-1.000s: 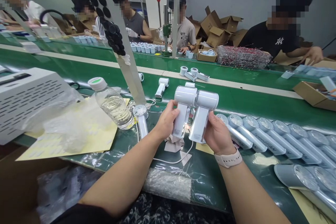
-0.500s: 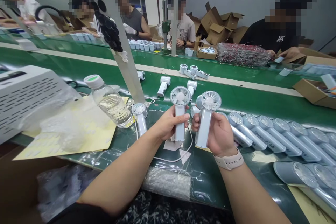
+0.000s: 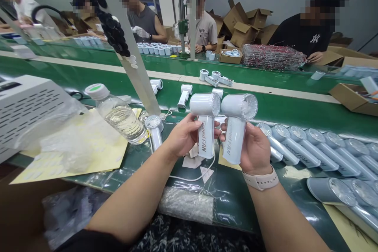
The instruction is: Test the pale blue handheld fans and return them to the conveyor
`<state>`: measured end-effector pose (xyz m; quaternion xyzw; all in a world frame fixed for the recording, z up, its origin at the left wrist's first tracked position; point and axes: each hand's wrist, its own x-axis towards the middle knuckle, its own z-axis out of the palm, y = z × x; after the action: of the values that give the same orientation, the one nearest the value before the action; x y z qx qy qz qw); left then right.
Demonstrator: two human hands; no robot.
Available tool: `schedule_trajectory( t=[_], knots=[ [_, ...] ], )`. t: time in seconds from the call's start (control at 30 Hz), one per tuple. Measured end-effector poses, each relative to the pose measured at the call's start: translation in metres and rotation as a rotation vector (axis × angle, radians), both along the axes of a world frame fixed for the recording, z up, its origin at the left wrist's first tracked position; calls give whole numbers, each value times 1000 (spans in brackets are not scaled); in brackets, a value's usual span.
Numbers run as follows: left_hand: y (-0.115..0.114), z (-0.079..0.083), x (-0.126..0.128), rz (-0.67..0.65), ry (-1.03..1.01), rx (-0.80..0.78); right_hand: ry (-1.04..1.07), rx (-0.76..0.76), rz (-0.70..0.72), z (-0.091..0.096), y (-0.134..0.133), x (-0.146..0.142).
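Note:
I hold two white handheld fans upright, side by side, above the green bench. My left hand is closed round the handle of the left fan, whose side reads "SpeedFAN". My right hand, with a pale watch at the wrist, grips the handle of the right fan. Both fan heads point to the right. Another fan lies on the bench left of my left hand, with a white cable looping below.
A row of several fans lies on the right. A water bottle, yellow sheets and a white perforated box sit at the left. Loose fans lie on the green conveyor. People work across it, beside cardboard boxes.
I have turned both fans in my hands: first their backs showed, then the grilles faced me, now the sides with the lettering face me. They sit slightly higher.

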<state>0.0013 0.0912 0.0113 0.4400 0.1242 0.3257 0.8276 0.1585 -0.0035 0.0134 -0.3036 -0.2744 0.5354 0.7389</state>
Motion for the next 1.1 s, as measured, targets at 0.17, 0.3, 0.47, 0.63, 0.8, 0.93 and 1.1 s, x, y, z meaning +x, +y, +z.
schedule_trajectory(
  t=[0.17, 0.3, 0.47, 0.63, 0.8, 0.93, 1.1],
  knots=[
    [-1, 0, -3, 11, 54, 42, 29, 2, -88, 1, 1, -2],
    [-1, -2, -4, 42, 72, 81, 5, -1, -154, 2, 2, -8],
    [-1, -2, -2, 72, 96, 78, -30, -46, -165, 2, 4, -8],
    [-1, -1, -1, 81, 134, 51, -69, -104, -189, -3, 8, -8],
    [-3, 6, -8, 187, 209, 284, -350, 26, -248, 1, -8, -5],
    [-5, 11, -18, 224, 175, 778, -820, 289, -194, 12, -27, 0],
    [-9, 19, -20, 376, 212, 1090, -894, 342, -150, 12, -31, 5]
  ],
)
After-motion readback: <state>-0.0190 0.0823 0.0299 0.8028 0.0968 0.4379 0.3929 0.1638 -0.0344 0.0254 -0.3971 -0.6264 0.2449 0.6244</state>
